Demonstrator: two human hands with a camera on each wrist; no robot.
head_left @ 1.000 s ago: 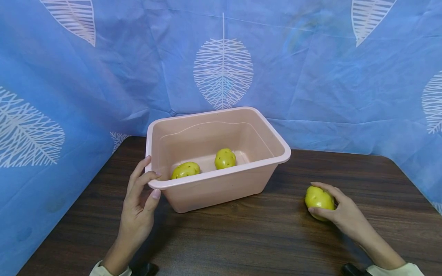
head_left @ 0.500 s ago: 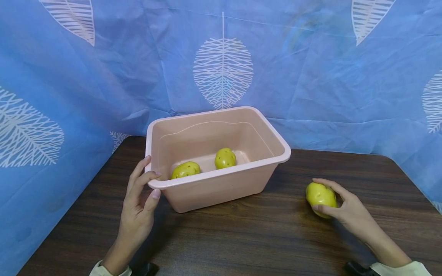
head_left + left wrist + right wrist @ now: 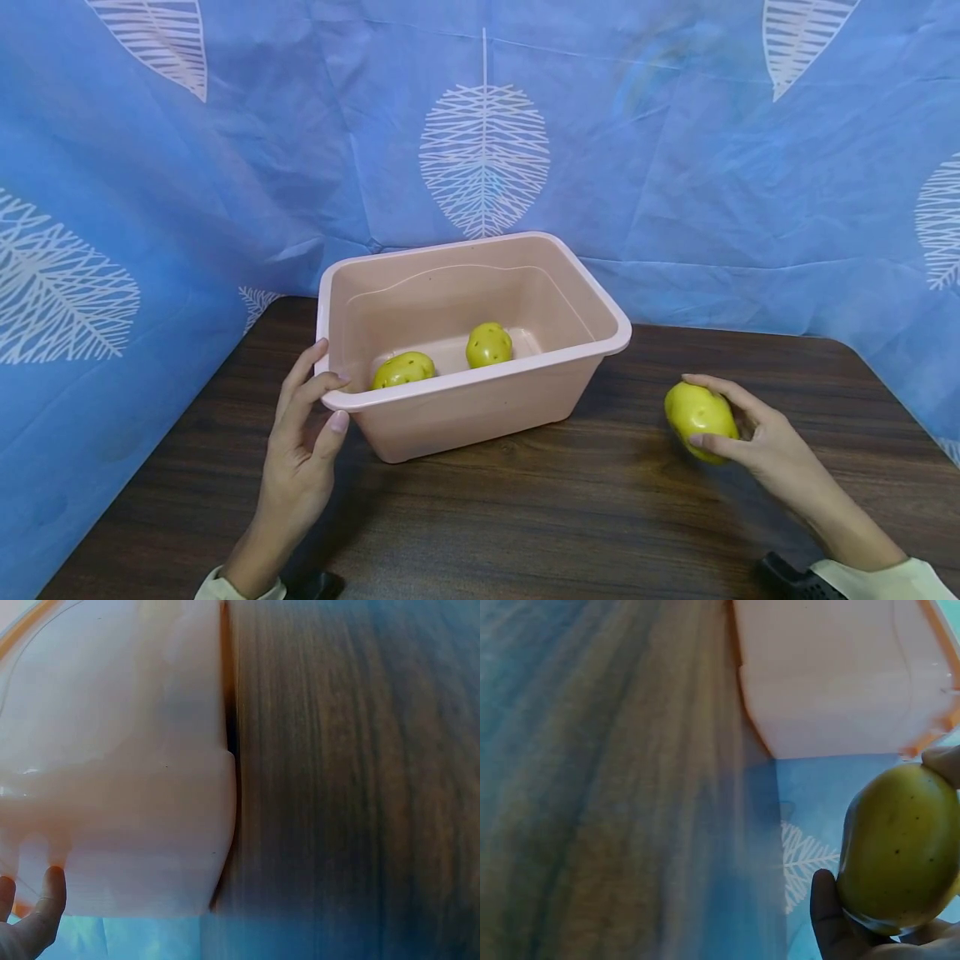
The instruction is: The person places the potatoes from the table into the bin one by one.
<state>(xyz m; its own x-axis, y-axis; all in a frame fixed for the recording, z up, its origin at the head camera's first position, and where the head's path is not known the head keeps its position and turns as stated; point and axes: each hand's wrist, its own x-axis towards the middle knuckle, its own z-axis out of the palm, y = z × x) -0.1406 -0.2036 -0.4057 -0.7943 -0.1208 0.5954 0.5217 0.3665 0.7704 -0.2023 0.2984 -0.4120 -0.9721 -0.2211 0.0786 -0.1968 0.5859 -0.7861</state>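
In the head view my right hand point(image 3: 772, 450) grips a yellow-green potato point(image 3: 699, 419) with dark dimples, thumb on the near side and fingers on the far side. It appears raised above the table. The right wrist view shows the same potato point(image 3: 900, 847) held between thumb and fingertips. My left hand point(image 3: 296, 454) holds the near left corner of a pale pink plastic bin point(image 3: 480, 417), index finger over the rim and thumb against the outside. Inside the bin, one potato point(image 3: 403, 369) lies near the front left and another potato point(image 3: 489, 344) lies towards the middle.
The dark wood-grain table point(image 3: 525, 533) carries the bin at centre, left of the right hand. Behind it hangs a blue cloth point(image 3: 675, 167) with white leaf prints, which also closes off both sides.
My right hand has lifted the potato off the table and moved slightly away from me. The left hand and the bin have stayed in place.
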